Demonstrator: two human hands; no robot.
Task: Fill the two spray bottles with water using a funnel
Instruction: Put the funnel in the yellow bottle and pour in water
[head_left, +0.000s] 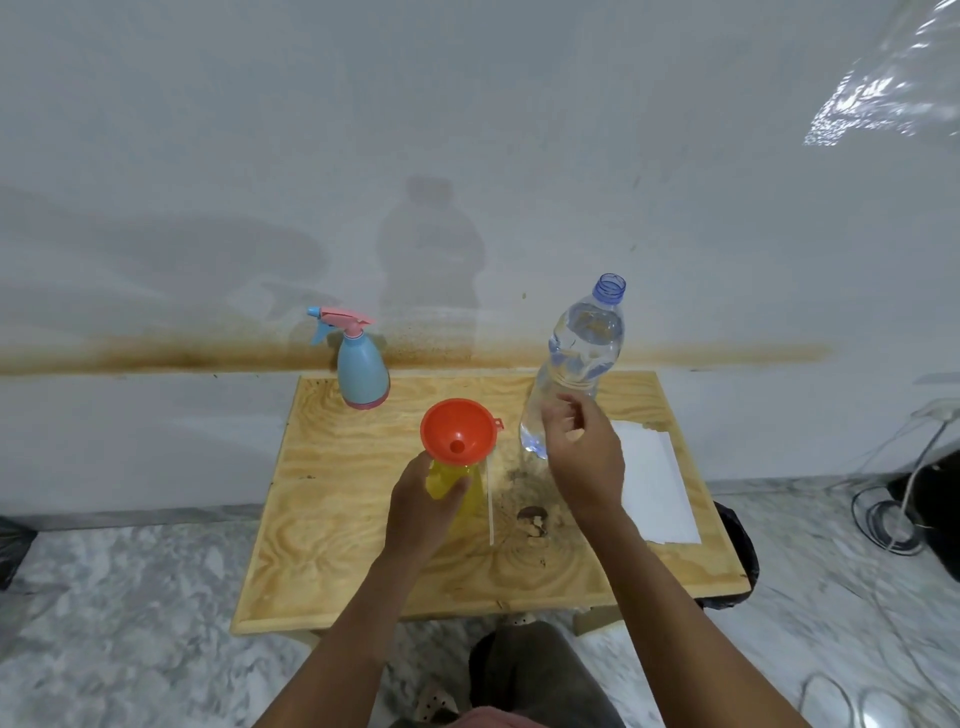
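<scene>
Funnel (458, 434) sits in yellow bottle (470, 491); water bottle (576, 358) beside; blue sprayer (361, 366) behind.

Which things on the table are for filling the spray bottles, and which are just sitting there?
For the job:
orange plastic funnel
yellow spray bottle under it, held by the left hand
blue and pink spray bottle
clear open plastic water bottle

Just lying about:
white paper sheet
black cables on the floor

Orange, yellow, blue and pink plastics on pale swirl-grained wood.
Orange plastic funnel (458, 433) tops yellow translucent spray bottle (464, 486); light-blue spray bottle (362, 370) has pink trigger and base; clear water bottle (576, 358) has blue neck; white paper sheet (653, 483).
</scene>
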